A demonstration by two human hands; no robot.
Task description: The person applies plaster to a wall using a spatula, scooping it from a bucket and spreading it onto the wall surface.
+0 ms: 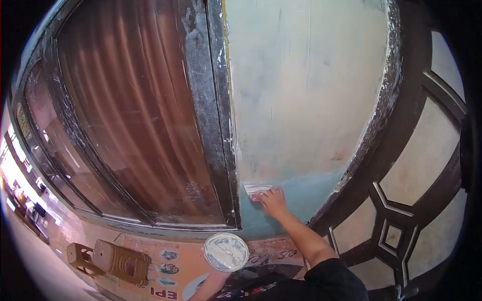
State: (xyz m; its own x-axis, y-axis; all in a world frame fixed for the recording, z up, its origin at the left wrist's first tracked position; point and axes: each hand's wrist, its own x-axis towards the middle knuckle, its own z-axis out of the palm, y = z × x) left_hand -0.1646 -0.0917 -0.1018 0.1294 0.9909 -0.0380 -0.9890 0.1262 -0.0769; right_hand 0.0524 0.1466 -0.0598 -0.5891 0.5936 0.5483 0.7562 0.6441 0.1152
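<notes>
Shows a reddish-brown curtain (125, 100) behind glass (193, 191) on the left, brown stools (122, 262) below, and a panelled door (424, 150) on the right.

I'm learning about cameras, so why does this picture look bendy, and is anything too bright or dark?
Head view: the window frame and panelled door curve, probably from a very wide lens; head view: glare whitens parts of the far left; head view: the corners are black.
</notes>
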